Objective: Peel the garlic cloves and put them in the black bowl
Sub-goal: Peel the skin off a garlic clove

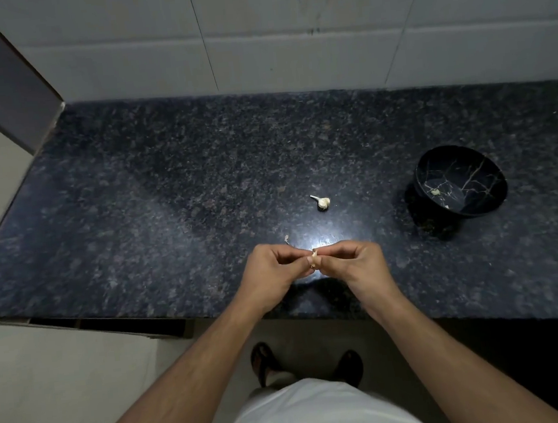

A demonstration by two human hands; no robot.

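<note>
Pale garlic clove (313, 259) upright-ish | left hand (273, 269), right hand (355, 261) fingers pinching it | black bowl (460, 183) right

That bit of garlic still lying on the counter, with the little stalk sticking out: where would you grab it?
Probably pinch the rounded body of the garlic on the counter from above, fingertips on either side. It lies free on the countertop, nothing touching it. Its thin stalk points up-left and looks too slim for a firm grip. Both the left hand and the right hand are busy with another clove.

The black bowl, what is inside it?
One small pale garlic piece lies inside the black bowl. The near wall hides part of the bottom.
</note>
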